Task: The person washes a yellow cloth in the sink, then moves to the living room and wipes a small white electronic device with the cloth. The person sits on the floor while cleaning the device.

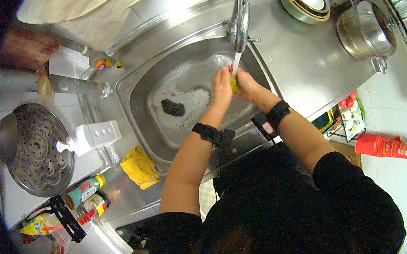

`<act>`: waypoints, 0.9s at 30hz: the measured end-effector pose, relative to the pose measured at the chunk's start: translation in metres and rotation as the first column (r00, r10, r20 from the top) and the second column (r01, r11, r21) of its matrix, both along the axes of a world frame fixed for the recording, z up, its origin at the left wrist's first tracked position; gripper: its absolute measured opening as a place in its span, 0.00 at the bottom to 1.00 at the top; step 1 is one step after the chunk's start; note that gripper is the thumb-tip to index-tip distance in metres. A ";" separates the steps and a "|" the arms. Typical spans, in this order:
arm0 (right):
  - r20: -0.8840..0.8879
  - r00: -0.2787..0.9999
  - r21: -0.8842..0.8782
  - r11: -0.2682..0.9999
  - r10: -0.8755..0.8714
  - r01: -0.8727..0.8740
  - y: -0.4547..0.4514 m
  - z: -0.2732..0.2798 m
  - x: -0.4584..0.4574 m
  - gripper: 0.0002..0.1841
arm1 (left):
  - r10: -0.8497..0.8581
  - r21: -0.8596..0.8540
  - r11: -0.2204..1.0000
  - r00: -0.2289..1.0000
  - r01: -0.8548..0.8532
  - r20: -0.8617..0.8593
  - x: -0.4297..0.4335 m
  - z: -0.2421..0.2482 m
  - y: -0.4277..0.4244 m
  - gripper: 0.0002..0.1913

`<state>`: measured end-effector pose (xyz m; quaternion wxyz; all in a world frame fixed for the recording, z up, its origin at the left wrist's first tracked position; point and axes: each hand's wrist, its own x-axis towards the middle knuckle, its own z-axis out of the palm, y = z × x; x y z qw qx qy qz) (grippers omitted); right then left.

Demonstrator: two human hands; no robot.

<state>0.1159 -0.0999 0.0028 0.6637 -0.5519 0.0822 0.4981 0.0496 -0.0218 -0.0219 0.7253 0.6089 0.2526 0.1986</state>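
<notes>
Water runs from the chrome faucet onto a yellow-green sponge or cloth, pressed between my two hands over the right part of the steel sink. My left hand covers its left side and my right hand its right side; the fingertips lie close together under the stream. A dark scouring pad lies on the sink bottom among suds, left of the drain. Both wrists carry black straps with small devices.
Left of the sink are a yellow cloth, a white pump bottle, a perforated steel steamer plate and several bottles. Stacked bowls and a lidded steel pot stand on the right counter.
</notes>
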 end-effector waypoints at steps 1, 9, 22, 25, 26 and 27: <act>-0.062 0.998 -0.061 0.998 -0.017 0.013 0.001 0.002 -0.002 0.23 | -0.026 0.213 0.977 1.000 0.024 0.006 0.001 0.000 -0.004 0.19; 0.439 0.885 -0.377 0.926 0.154 0.025 0.012 -0.028 -0.014 0.27 | 0.136 0.415 0.905 0.988 -0.094 -0.073 -0.002 0.007 -0.006 0.16; 0.301 0.831 -0.322 0.870 0.467 -0.373 -0.037 -0.018 0.015 0.32 | -0.455 -0.125 0.889 0.824 0.440 -0.339 -0.064 -0.021 0.052 0.34; 0.294 0.747 -0.502 0.762 0.596 -0.410 -0.048 -0.025 0.030 0.31 | -0.350 0.131 0.416 0.292 0.900 -0.890 -0.111 -0.020 0.060 0.51; 0.323 0.696 -0.574 0.717 0.642 -0.395 -0.048 -0.030 0.034 0.31 | -0.187 0.057 0.201 0.095 0.978 -0.978 -0.128 -0.019 0.060 0.56; 0.346 0.639 -0.641 0.670 0.687 -0.373 -0.053 -0.036 0.035 0.31 | -0.352 -0.060 0.303 0.053 0.951 -0.935 -0.144 -0.017 0.062 0.62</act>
